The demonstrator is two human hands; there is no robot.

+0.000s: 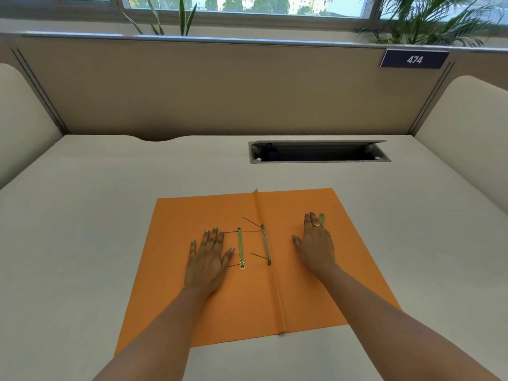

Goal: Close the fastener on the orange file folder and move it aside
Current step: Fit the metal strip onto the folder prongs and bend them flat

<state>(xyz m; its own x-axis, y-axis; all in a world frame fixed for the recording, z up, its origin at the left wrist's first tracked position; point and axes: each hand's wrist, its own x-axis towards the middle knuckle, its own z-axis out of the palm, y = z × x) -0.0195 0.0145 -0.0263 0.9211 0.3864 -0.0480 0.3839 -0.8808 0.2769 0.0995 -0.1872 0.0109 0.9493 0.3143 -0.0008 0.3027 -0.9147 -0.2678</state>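
Observation:
The orange file folder (pixel 297 292) lies open and flat on the desk, its spine crease running from far to near. A metal fastener base (pixel 266 244) sits beside the crease with thin prongs sticking up and out. A loose green-gold fastener bar (pixel 240 247) lies on the left leaf. My left hand (pixel 209 257) rests flat on that leaf, fingers spread, just left of the bar. My right hand (pixel 316 243) lies flat on the right leaf, partly covering another small green-gold piece (pixel 322 218) at its fingertips.
The folder rests on a cream desk (pixel 82 215). An open cable slot (pixel 319 152) is set into the desk behind the folder. Beige partition panels (pixel 220 86) close the far side and both flanks, with a "474" sign (pixel 414 59) and plants above.

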